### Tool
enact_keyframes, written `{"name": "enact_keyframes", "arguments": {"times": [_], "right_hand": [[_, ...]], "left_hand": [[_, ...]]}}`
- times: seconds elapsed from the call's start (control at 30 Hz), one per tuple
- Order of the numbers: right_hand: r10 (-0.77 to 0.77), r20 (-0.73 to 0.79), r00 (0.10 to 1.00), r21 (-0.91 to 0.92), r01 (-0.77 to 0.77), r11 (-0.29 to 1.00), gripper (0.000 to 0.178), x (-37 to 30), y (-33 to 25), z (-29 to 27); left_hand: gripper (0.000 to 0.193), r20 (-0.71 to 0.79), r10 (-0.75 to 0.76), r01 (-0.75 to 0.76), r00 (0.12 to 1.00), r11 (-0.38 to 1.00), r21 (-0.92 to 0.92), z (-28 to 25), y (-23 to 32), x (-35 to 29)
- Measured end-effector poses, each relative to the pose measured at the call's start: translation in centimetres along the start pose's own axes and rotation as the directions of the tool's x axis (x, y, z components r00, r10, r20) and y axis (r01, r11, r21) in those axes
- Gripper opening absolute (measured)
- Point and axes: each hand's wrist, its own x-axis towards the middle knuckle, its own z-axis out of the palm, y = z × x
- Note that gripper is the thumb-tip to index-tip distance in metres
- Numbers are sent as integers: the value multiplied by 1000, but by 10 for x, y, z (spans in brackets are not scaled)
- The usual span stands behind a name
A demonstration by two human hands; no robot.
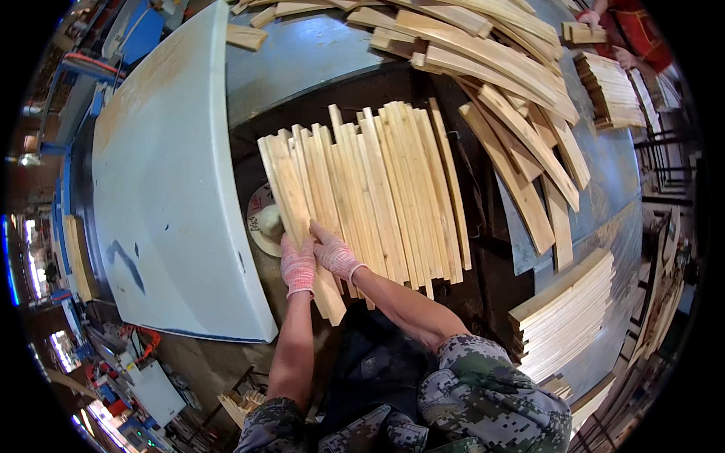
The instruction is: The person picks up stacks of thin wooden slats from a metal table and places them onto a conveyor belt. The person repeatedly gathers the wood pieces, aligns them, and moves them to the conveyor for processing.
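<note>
Head: wooden slat under fingers

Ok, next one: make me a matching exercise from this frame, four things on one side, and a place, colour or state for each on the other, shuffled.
Column one
1. Left hand
2. Row of wooden strips
3. Curved wooden pieces
4. Pale panel

Column two
A. Heaped loosely toward the upper right
B. Broad and smudged, at the left of the picture
C. Gloved in pink and white
D. Side by side in mid-picture, with uneven ends

Right pairs: 1-C, 2-D, 3-A, 4-B
</note>
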Motion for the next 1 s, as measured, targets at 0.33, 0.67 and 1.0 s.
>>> {"name": "enact_keyframes", "arguments": {"times": [0.33, 0.67, 1.0], "right_hand": [[32, 341, 939, 501, -211, 840, 65, -93, -20, -28], [185, 72, 980, 638, -188, 747, 65, -339, 64, -161], [320, -669, 671, 684, 388, 618, 59, -574, 112, -236]], "left_hand": [[47, -109, 95, -63, 990, 961, 269, 3, -25, 31], [71, 5, 141, -137, 990, 945, 297, 25, -41, 25], [86, 60, 459, -387, 887, 666, 638, 20, 14, 17]]}}
